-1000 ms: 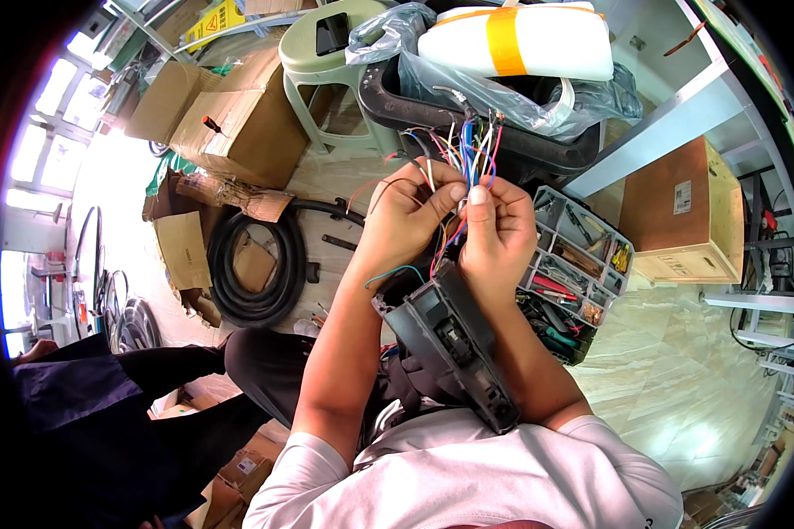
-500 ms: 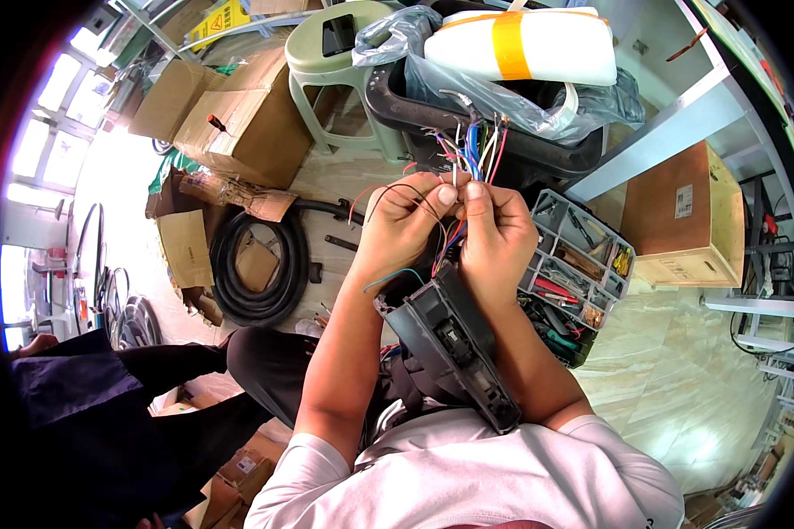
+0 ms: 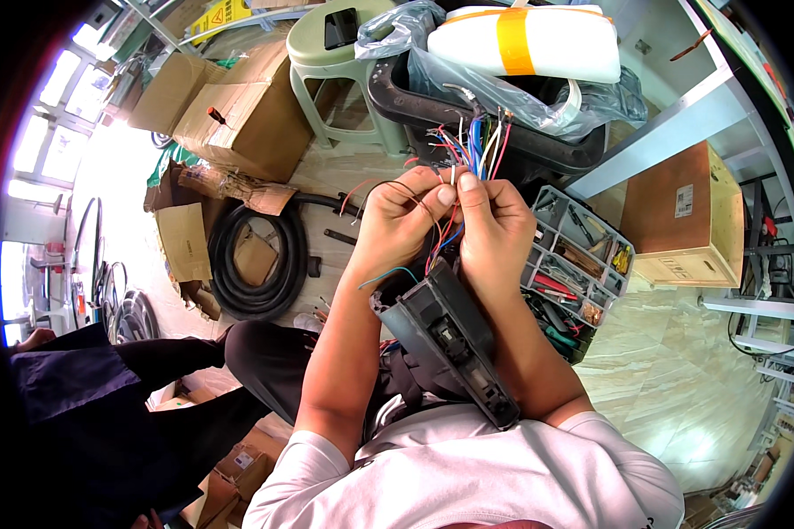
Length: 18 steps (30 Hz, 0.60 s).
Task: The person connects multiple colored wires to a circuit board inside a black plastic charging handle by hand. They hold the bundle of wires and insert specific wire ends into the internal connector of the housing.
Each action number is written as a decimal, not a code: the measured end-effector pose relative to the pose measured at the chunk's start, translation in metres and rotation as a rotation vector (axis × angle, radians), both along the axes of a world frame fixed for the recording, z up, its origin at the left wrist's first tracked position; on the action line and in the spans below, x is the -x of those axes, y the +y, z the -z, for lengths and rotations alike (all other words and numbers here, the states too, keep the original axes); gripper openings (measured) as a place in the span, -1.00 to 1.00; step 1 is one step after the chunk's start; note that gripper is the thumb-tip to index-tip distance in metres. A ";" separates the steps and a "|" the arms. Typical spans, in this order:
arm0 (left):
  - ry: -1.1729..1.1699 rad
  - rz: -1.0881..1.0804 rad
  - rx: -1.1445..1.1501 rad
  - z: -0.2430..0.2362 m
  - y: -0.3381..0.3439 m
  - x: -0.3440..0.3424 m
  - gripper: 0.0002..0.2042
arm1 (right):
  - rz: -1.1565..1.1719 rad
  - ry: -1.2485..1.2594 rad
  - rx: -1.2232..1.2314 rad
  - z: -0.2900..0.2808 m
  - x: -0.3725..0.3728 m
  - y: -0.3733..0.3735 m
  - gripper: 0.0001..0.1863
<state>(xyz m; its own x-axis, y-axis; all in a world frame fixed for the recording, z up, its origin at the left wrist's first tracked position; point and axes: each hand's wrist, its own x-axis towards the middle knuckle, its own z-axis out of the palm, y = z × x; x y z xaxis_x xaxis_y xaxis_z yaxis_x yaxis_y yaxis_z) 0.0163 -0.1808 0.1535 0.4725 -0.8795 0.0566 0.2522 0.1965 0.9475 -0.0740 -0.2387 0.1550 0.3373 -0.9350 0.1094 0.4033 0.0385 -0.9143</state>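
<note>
- Black plastic housing (image 3: 445,326): long, boxy, recessed along its upper face, slanting over the lap (image 3: 395,388), far end leaning left.
- Red and blue wires (image 3: 433,254): rising from the housing's far end.
- 1 teal wire (image 3: 388,272): curving leftward there.
- Wire bundle (image 3: 476,152): blue, white, red, farther out, ends splayed.
</note>
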 end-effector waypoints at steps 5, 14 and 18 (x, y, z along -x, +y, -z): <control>0.043 -0.044 0.016 -0.003 0.002 0.004 -0.86 | -0.028 0.029 0.028 0.008 0.000 -0.001 -0.74; 0.156 -0.014 0.048 0.003 0.003 -0.001 -0.78 | 0.001 0.141 0.205 0.019 -0.003 -0.001 -0.76; 0.183 0.025 0.030 0.001 0.003 -0.002 -0.79 | 0.055 0.238 0.296 0.012 -0.003 0.004 -0.79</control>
